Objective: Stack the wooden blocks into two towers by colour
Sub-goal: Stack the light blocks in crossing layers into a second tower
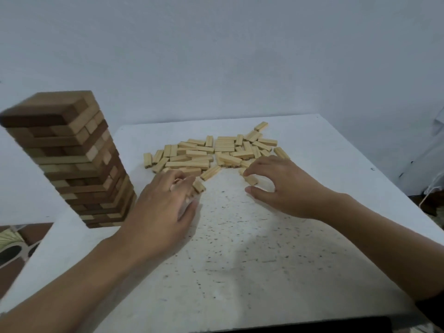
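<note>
A tall tower of dark brown wooden blocks (72,159) stands at the left of the white table (240,260). Several pale wooden blocks (211,152) lie scattered in a heap at the table's far middle. My left hand (165,207) rests at the heap's near edge, its fingers curled round one pale block (199,186) whose end sticks out. My right hand (281,186) hovers just right of it, thumb and fingers curved around another pale block (251,180) lying on the table; whether they touch it I cannot tell.
The table's left edge runs close beside the tower, with floor and a patterned object (12,248) below it. A pale wall (216,56) stands behind the table. Bare speckled tabletop lies between my forearms.
</note>
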